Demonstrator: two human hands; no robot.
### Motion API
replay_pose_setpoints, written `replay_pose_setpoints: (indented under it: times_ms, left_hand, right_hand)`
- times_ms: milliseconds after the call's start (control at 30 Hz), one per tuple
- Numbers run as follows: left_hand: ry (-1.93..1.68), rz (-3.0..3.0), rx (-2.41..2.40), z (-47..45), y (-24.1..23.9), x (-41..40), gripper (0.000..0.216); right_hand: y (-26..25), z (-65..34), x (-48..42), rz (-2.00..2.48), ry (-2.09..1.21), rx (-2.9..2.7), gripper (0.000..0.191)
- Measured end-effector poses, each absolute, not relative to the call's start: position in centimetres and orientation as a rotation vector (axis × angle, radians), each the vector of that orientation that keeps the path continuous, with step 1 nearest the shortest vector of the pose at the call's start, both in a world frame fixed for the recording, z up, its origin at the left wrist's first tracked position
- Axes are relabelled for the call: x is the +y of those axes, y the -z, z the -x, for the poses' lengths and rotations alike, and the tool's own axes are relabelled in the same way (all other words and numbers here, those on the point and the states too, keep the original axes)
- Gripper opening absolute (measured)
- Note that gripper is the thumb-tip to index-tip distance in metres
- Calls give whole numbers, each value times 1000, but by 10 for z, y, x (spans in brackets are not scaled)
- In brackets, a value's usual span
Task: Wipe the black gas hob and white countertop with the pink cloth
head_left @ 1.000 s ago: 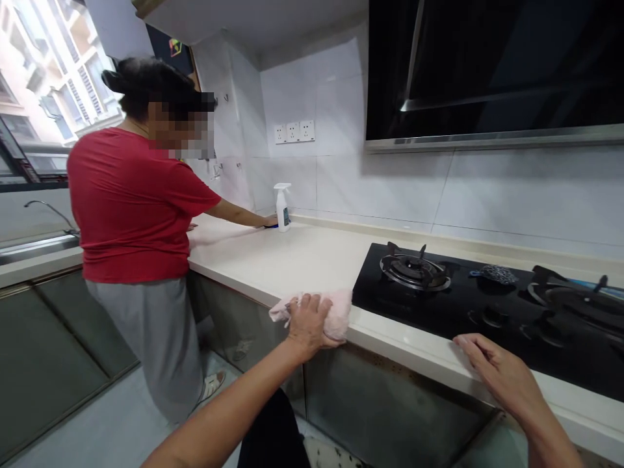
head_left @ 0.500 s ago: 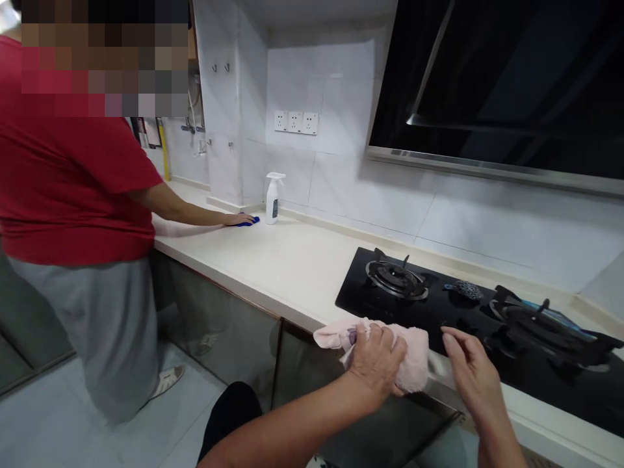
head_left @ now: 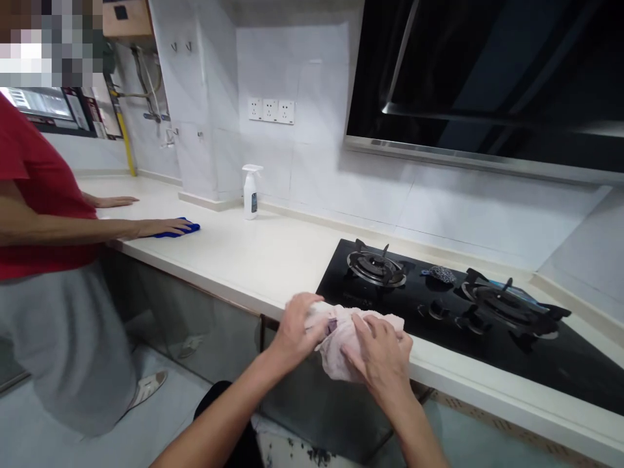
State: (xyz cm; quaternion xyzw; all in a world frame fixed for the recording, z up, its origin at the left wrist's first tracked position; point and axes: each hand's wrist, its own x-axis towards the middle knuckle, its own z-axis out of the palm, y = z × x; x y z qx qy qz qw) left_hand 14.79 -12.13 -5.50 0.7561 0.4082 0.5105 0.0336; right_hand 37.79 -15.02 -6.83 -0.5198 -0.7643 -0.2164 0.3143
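Note:
Both my hands hold a pink cloth (head_left: 336,338) bunched up at the front edge of the cream countertop (head_left: 253,257), just left of the black gas hob (head_left: 439,312). My left hand (head_left: 295,328) grips the cloth's left side with fingers curled. My right hand (head_left: 377,357) covers its right side, fingers pressed into the fabric. The cloth hangs partly over the counter's front edge.
A person in a red shirt (head_left: 34,195) stands at the left, one hand on a blue cloth (head_left: 178,229) on the counter. A white spray bottle (head_left: 250,192) stands by the tiled wall. A small scrubber (head_left: 441,273) lies between the two burners. A black hood hangs above.
My right hand has come off the counter edge and joined the left on the pink cloth, now bunched. The view swung right; the other person's blue cloth slid left along the counter.

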Motion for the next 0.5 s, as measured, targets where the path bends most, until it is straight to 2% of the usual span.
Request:
replay_pose_setpoints:
  times_ms: [67,167,333,500]
  left_hand:
    - [-1621,-2232,1394,-142,42,-107,27]
    - [-1469,-2361,1419,-150,28,-86,19]
    - [-1319,-2451,1465,-162,23,-68,15]
    - [-1244,-2515,1604,-146,23,-57,17]
  right_hand:
    - [63,-361,-147,1414,658,-2021,53]
    - [58,-342,-141,1473,723,-2039,56]
    - [60,-357,-142,1408,671,-2070,49]
    - [85,-428,-157,1364,687,-2003,38]
